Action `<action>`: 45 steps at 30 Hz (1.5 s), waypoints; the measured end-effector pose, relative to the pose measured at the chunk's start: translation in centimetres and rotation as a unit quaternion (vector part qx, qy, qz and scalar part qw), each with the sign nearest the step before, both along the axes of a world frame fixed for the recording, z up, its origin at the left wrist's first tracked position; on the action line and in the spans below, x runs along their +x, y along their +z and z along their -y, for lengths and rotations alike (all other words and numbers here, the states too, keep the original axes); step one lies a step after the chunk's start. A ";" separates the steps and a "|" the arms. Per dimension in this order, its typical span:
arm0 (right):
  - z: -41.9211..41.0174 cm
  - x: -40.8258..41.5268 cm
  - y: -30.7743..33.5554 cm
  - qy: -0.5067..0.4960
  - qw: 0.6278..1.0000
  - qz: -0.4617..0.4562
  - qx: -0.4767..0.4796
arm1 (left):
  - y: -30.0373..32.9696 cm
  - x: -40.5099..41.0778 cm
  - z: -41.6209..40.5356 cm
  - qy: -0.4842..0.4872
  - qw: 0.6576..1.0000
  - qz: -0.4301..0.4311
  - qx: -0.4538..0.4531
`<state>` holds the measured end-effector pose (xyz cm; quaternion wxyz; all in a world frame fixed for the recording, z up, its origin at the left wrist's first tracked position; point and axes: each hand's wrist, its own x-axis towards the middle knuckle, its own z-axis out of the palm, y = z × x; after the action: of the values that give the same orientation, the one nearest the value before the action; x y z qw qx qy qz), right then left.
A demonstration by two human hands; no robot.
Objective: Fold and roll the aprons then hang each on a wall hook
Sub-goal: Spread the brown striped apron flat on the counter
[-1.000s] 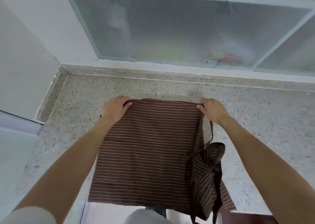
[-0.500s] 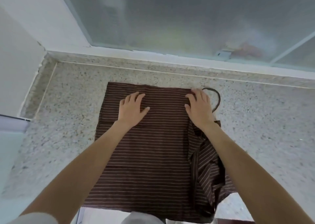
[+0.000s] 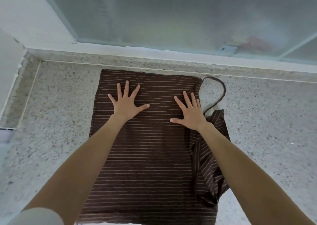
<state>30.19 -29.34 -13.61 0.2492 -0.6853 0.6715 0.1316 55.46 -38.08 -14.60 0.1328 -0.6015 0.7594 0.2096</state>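
A brown striped apron lies flat on the speckled stone counter, its far edge near the frosted window. The left hand and right hand press on it, fingers spread straight, gripping nothing. A strap loops right; bunched cloth lies beside the right forearm.

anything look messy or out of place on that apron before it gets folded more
Yes. The brown striped fabric apron lies flat under the left hand and right hand, but its right side is bunched in a crumpled flap, and a dark strap loop strays onto the speckled stone counter.
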 end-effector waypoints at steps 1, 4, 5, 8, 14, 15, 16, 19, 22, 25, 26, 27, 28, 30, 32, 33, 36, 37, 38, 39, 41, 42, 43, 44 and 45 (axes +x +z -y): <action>0.4 -0.3 -0.1 -0.005 1.000 0.010 -0.004 | -0.1 -0.2 0.6 -0.003 1.000 -0.001 -0.003; 0.1 -0.6 0.6 -0.010 0.997 0.064 -0.052 | 0.1 -0.6 1.1 -0.001 1.000 0.003 -0.006; -0.6 -0.6 1.1 -0.011 0.993 0.080 -0.083 | 0.2 -0.9 0.7 0.001 1.000 -0.001 -0.020; -4.7 -1.1 2.9 -0.045 0.977 0.077 -0.192 | 1.4 -3.1 -2.4 -0.032 0.993 -0.069 -0.091; -14.7 -3.4 4.4 -0.302 0.944 -0.035 -0.131 | 3.4 -8.0 -12.8 -0.082 0.970 -0.225 -0.043; -16.0 -3.7 4.4 -0.334 0.936 -0.033 -0.110 | 3.4 -8.7 -14.6 -0.086 0.970 -0.228 -0.021; -16.7 -3.9 4.2 -0.347 0.931 -0.012 -0.111 | 3.1 -9.2 -15.9 -0.086 0.970 -0.226 0.000; -17.4 -4.6 4.4 -0.369 0.908 0.090 -0.177 | 2.6 -11.2 -17.7 -0.076 0.973 -0.215 0.043; -18.2 -6.4 5.7 -0.385 0.882 0.104 -0.250 | 2.8 -13.6 -17.9 -0.056 0.973 -0.222 0.030; -20.4 -9.8 7.1 -0.411 0.857 0.077 -0.301 | 3.3 -15.8 -17.9 -0.031 0.966 -0.253 0.034; -21.3 -11.3 7.3 -0.417 0.853 0.063 -0.308 | 3.5 -16.4 -18.1 -0.029 0.964 -0.263 0.042; -22.3 -12.8 7.4 -0.422 0.849 0.052 -0.313 | 3.6 -17.1 -18.2 -0.030 0.961 -0.271 0.043; -23.4 -14.3 7.3 -0.423 0.849 0.040 -0.315 | 3.6 -17.7 -18.5 -0.034 0.960 -0.275 0.039; -25.2 -17.2 6.6 -0.427 0.852 0.016 -0.302 | 3.5 -18.9 -19.2 -0.050 0.962 -0.270 0.010; -26.7 -19.3 5.6 -0.442 0.858 -0.014 -0.264 | 3.4 -20.1 -19.8 -0.079 0.965 -0.250 -0.016; -27.5 -20.0 5.1 -0.437 0.866 -0.035 -0.241 | 3.3 -20.7 -20.2 -0.101 0.967 -0.233 -0.023; -29.1 -21.4 3.3 -0.348 0.903 -0.059 -0.244 | 2.8 -23.3 -21.6 -0.171 0.974 -0.147 -0.021; -29.1 -21.5 3.0 -0.307 0.914 -0.040 -0.264 | 2.7 -23.8 -21.9 -0.180 0.977 -0.114 -0.005; -29.0 -21.6 2.8 -0.261 0.926 -0.010 -0.272 | 2.5 -24.3 -22.3 -0.183 0.979 -0.085 0.011; -28.9 -21.4 2.6 -0.211 0.942 0.025 -0.261 | 2.4 -24.6 -22.6 -0.183 0.981 -0.063 0.024; -28.9 -20.9 2.4 -0.090 0.970 0.073 -0.213 | 2.2 -25.0 -23.1 -0.179 0.982 -0.041 0.044; -29.0 -20.3 2.1 -0.025 0.978 0.076 -0.193 | 2.1 -25.0 -23.3 -0.175 0.983 -0.036 0.049; -29.1 -19.7 1.8 0.034 0.981 0.075 -0.176 | 2.0 -25.2 -23.5 -0.170 0.984 -0.033 0.048; -29.2 -18.9 1.6 0.078 0.982 0.074 -0.157 | 2.0 -25.4 -23.7 -0.166 0.985 -0.034 0.041; -29.3 -18.5 1.5 0.104 0.982 0.075 -0.141 | 2.0 -25.8 -24.0 -0.164 0.986 -0.036 0.023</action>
<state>11.64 -0.02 -12.11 0.1843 -0.7875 0.5880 0.0087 29.65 -14.05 -12.62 0.1518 -0.4577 0.8469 0.2242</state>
